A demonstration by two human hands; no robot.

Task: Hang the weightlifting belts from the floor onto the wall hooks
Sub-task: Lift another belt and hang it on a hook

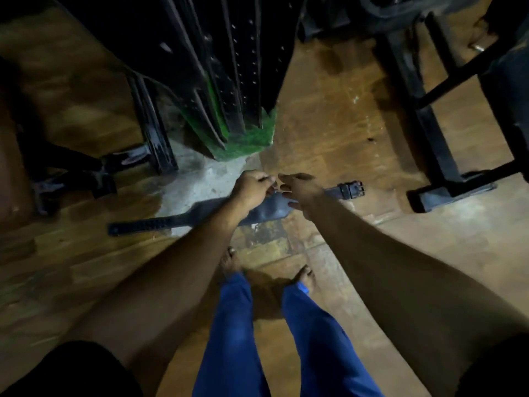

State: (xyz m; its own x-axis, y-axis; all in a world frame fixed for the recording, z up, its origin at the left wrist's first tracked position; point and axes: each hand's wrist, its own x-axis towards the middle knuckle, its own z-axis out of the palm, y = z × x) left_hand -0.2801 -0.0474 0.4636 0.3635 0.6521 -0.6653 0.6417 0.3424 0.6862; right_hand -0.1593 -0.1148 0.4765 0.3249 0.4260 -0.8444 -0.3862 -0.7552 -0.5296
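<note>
A black weightlifting belt (200,212) lies across the floor. Its holed strap end (137,226) points left and its buckle (350,189) right. My left hand (252,188) is down at the upper edge of the belt's wide middle, fingers curled closed on that edge. My right hand (300,191) hovers just beside it over the same part, fingers spread, with nothing in its grasp. Both forearms hide part of the belt's middle. Several black belts (246,67) with rows of holes hang down a pillar straight ahead.
The pillar has a green base (249,140) on a bare concrete patch (200,179). Black machine frames stand on the wooden floor at left (151,130) and right (429,133). My bare feet (229,262) and blue trouser legs (234,325) are below the belt.
</note>
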